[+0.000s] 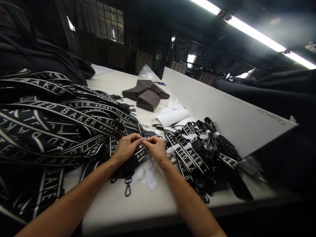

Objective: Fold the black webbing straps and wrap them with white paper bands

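My left hand (126, 147) and my right hand (157, 148) meet fingertip to fingertip at the middle of the table. Both are closed in a pinch on what looks like a small white paper band (144, 139), mostly covered by the fingers. Directly beneath them lies a black-and-white lettered webbing strap (141, 154), folded, with a black snap hook (127, 188) sticking out toward me. Loose white strips with rounded ends (150, 180) are spread on the table below my right hand. To the right, bundled straps (190, 158) carry white bands around them.
A large heap of loose straps (81, 120) covers the left side. Dark brown quilted bags (148, 99) sit farther back, near white paper sheets (172, 117) and a clear plastic bag (148, 73). A white upright board (217, 102) borders the table (111, 207) on the right.
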The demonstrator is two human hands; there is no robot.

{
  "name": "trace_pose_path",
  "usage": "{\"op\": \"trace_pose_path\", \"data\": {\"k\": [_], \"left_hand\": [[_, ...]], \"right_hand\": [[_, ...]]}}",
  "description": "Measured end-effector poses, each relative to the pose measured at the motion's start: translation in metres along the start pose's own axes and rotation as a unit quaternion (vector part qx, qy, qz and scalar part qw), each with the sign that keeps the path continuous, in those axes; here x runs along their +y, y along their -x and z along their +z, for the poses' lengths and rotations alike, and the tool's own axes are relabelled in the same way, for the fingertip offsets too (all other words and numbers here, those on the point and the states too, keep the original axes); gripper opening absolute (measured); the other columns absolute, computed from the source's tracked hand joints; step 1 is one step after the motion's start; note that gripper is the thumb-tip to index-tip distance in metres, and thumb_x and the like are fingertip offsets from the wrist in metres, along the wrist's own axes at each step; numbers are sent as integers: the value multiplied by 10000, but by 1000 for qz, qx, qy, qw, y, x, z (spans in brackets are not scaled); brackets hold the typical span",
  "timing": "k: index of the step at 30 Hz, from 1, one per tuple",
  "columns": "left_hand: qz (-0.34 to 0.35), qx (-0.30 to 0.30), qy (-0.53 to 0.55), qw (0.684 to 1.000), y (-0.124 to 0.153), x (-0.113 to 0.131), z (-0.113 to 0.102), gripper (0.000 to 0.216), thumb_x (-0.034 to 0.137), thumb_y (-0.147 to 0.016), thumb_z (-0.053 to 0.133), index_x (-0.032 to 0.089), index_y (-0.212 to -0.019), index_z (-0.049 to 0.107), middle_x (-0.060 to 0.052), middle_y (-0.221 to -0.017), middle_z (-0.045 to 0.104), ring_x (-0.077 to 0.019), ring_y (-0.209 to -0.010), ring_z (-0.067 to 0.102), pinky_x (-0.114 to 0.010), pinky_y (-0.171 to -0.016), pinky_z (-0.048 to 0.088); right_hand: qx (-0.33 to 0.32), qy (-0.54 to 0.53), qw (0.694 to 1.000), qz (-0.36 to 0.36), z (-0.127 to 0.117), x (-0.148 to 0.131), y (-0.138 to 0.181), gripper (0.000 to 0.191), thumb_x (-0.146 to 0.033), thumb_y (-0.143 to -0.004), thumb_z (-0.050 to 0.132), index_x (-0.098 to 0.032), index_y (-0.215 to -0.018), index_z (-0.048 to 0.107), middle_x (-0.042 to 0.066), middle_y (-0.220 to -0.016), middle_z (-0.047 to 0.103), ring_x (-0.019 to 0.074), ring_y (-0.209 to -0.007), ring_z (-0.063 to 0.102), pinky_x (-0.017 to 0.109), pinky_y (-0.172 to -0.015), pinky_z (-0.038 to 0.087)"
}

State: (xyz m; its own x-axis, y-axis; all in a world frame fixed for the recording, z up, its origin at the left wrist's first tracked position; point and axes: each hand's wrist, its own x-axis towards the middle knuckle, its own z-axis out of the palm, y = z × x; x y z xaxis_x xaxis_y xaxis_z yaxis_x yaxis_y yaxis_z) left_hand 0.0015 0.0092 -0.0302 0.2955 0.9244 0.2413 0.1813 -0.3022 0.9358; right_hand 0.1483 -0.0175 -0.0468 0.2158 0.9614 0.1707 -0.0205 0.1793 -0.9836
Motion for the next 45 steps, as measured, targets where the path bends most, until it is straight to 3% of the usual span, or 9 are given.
{"op": "trace_pose_path", "data": {"k": [6,12,16,21,27,33,36,40,45], "left_hand": [[96,48,-133,985,7,1,3,189,313,-877,560,194,-801,685,-9,-750,677,-164,-706,604,-265,-687,434],[302,14,-334,892,10,-4,-2,295,121,-909,409,192,-900,695,-51,-791,676,-178,-767,607,-272,-714,444],[348,5,-366,863,10,-2,-3,330,69,-899,385,183,-932,693,-47,-779,669,-177,-752,606,-269,-692,449],[278,56,-258,924,11,-2,2,203,161,-927,478,169,-878,675,-40,-830,697,-164,-781,650,-254,-751,477],[309,19,-268,912,11,-6,2,265,163,-935,430,172,-896,692,-58,-845,696,-178,-815,639,-268,-783,471],[110,-5,-163,980,6,6,-3,255,384,-920,503,189,-926,667,-7,-712,653,-147,-617,585,-249,-628,453],[52,-25,-136,989,0,7,-6,308,449,-825,619,191,-983,679,-14,-779,686,-173,-704,615,-268,-681,465],[12,-76,-59,995,-5,5,-10,295,464,-746,670,169,-749,673,-23,-720,669,-174,-681,597,-269,-644,458],[-18,11,-33,999,-4,6,-10,280,425,-758,632,171,-647,594,25,-557,543,-121,-520,481,-239,-529,378]], "right_hand": [[22,-11,998,58,4,-3,-1,312,-344,-573,780,-162,-760,610,-39,-576,582,88,-453,450,207,-428,348],[-11,-27,997,76,1,-6,-2,165,-289,-572,692,-154,-660,655,-46,-481,537,81,-404,407,199,-384,306],[10,19,998,63,-1,-4,-2,138,-277,-567,705,-157,-630,678,-29,-503,570,98,-447,449,206,-420,346],[11,42,999,29,-1,-3,-2,140,-301,-618,707,-171,-604,659,-31,-522,572,109,-481,464,226,-479,376],[32,126,991,-4,0,-5,-2,174,-257,-628,711,-175,-544,582,-60,-506,505,98,-524,427,210,-502,318],[16,65,998,-10,0,1,0,208,-344,-663,712,-176,-596,608,-51,-528,519,97,-505,415,214,-486,316],[8,77,996,-37,-1,0,2,195,-348,-701,700,-178,-627,637,-46,-540,533,100,-511,420,219,-494,323],[-12,116,991,-71,0,-8,8,164,-329,-748,671,-185,-670,663,-31,-608,579,111,-555,471,228,-553,375],[60,194,972,-117,1,-17,11,108,-279,-755,682,-185,-730,637,10,-750,626,131,-641,550,245,-637,446]]}}
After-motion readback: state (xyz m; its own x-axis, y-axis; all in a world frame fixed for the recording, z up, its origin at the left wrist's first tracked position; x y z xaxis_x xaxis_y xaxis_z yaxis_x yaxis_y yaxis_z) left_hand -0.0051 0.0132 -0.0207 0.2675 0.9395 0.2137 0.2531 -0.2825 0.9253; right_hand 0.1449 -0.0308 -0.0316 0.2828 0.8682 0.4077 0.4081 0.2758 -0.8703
